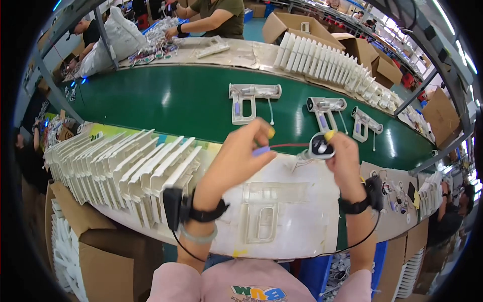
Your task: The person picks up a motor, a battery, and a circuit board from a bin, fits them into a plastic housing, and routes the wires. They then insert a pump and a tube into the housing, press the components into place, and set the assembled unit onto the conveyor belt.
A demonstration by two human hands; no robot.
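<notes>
Above the white work board [302,221], my left hand [239,156] is closed on a small purple battery-like block [261,150]. A red wire [289,145] runs from that block to a round part with a black face and white rim [320,147]. My right hand [344,156] pinches this round part at its right side. Yellow covers show on a fingertip of each hand. Below them, a clear gun-shaped fixture [261,219] lies on the board, with nothing set in it. Both wrists wear black straps with cables.
Several white gun-shaped housings with parts inside [243,103] lie on the green conveyor belt [176,95]. Rows of white shells [146,168] stand at left. An open carton [108,251] is lower left, a blue bin [324,274] lower right. Another person [216,20] works across the belt.
</notes>
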